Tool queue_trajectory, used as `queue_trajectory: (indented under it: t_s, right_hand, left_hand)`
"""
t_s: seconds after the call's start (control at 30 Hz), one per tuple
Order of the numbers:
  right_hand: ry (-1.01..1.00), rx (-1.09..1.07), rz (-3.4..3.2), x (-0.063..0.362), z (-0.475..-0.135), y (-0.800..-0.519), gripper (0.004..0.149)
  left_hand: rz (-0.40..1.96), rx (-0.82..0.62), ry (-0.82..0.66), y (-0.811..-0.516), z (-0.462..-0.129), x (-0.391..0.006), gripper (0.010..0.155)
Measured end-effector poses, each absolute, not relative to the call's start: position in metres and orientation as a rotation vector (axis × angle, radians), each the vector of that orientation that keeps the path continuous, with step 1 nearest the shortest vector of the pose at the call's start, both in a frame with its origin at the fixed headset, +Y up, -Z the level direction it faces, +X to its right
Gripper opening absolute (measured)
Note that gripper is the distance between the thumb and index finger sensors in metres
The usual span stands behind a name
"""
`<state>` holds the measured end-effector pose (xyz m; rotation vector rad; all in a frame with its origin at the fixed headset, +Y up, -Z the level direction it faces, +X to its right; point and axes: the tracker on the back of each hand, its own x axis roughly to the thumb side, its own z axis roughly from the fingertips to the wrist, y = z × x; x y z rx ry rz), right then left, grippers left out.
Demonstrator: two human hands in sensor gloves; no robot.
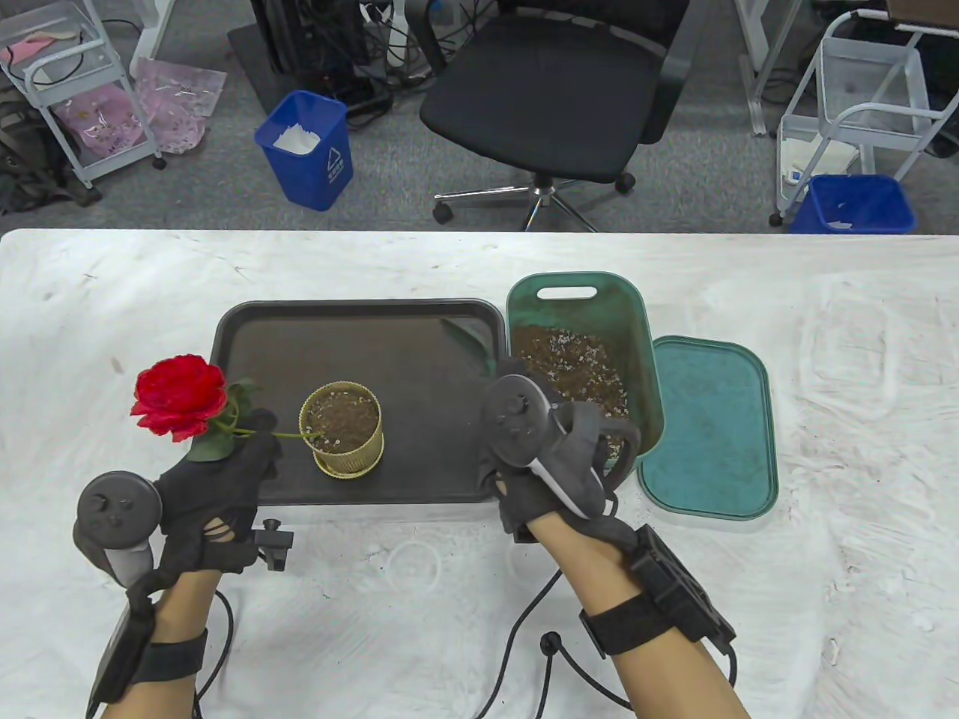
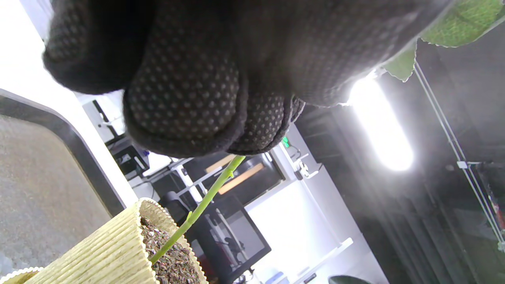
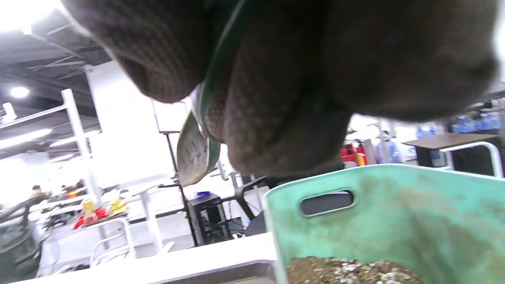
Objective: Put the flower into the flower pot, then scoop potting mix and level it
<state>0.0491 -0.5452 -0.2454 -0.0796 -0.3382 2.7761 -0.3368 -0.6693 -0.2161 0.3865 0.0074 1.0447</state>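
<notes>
Currently, status by item:

Flower: the rose hangs over the left edge of the tray, bloom tilted out to the left. Its stem runs down to the right, and the tip is already pushed into the mix in the pot.

Pot: the ribbed yellow pot stands upright on the tray and is partly filled with mix. The left wrist view shows the stem entering the soil just inside the rim.

Left hand: the left hand has its fingers curled round the stem just below the leaves, holding it at a slant.

Right hand: the right hand is over the near end of the bin, fingers closed round a green scoop. The scoop blade points upward in the right wrist view; whether it carries any mix cannot be told.

Mix: the potting mix lies in the green bin, just right of the tray. The lid lies flat on the surface beside the bin.

Done: flower placement looks nearly complete, though the stem leans and is not yet released.

Left: standing the stem upright, scooping mix into the pot, then levelling it. No fresh mix shows around the stem, so scooping appears not yet started.
</notes>
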Motion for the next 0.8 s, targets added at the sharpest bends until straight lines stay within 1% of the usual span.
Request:
queue_trajectory:
  t_s: [0.13,0.27,0.3,0.33,0.4,0.43,0.53,0.67,0.8]
  right_hand:
    - [-0.289,-0.244,2.769,0.079,-0.265,-0.546,0.052]
    - [-0.106,-0.405,2.817,0.103,-0.288,-0.555,0.051]
    - [-0.008,-0.453,2.837,0.107,-0.295,-0.559,0.051]
    - [0.175,-0.491,2.87,0.113,-0.304,-0.567,0.051]
    - [0.37,-0.522,2.891,0.117,-0.312,-0.578,0.051]
    - [0.57,-0.559,2.902,0.121,-0.318,-0.59,0.051]
    - [0.663,-0.577,2.899,0.124,-0.325,-0.603,0.051]
    - [0.866,-0.576,2.851,0.128,-0.331,-0.614,0.05]
    - [0.911,-0.566,2.799,0.131,-0.338,-0.622,0.05]
  left_hand:
    - [1.044,0.39,0.014,-0.669,-0.216,-0.337,0.043]
    - [1.044,0.391,0.02,-0.669,-0.216,-0.337,0.043]
    - [1.044,0.392,0.021,-0.669,-0.216,-0.338,0.043]
    - [1.046,0.391,0.024,-0.669,-0.215,-0.338,0.043]
    - [1.049,0.392,0.027,-0.669,-0.215,-0.338,0.043]
    - [1.044,0.394,0.029,-0.669,-0.215,-0.338,0.043]
    - [1.042,0.395,0.028,-0.669,-0.215,-0.338,0.043]
    - [1.041,0.394,0.025,-0.669,-0.215,-0.338,0.043]
    - [1.043,0.394,0.024,-0.669,-0.215,-0.338,0.043]
